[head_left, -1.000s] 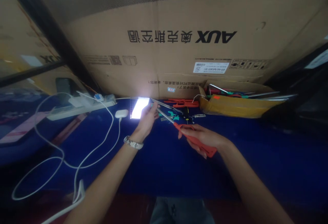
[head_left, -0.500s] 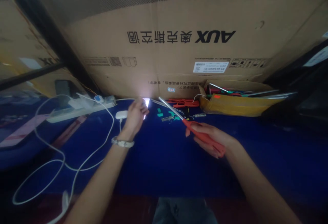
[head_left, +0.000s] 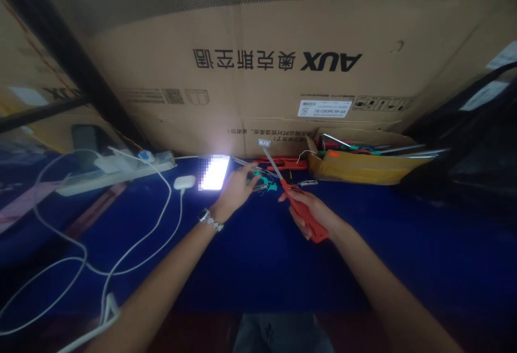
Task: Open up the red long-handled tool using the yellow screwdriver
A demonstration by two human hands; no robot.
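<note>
My left hand (head_left: 238,188), with a watch on its wrist, reaches over the blue table (head_left: 258,250) with fingers stretched out and holds nothing. Its fingertips are next to several small green pieces (head_left: 264,183). A lit phone (head_left: 214,172) lies flat on the table just left of that hand. My right hand (head_left: 313,213) is closed on red-handled scissors (head_left: 301,210), whose metal blades point up and away toward the cardboard wall.
A large AUX cardboard box (head_left: 258,62) stands behind the table. An open cardboard tray of tools (head_left: 363,164) sits at the back right, a red tool (head_left: 283,163) beside it. At the left lie a white power strip (head_left: 117,172), white cables (head_left: 133,245) and a white earbud case (head_left: 184,182).
My left hand has put the lit phone down on the table and moved right to the green pieces. My right hand drew the scissors slightly nearer the middle, blades tilted more upright.
</note>
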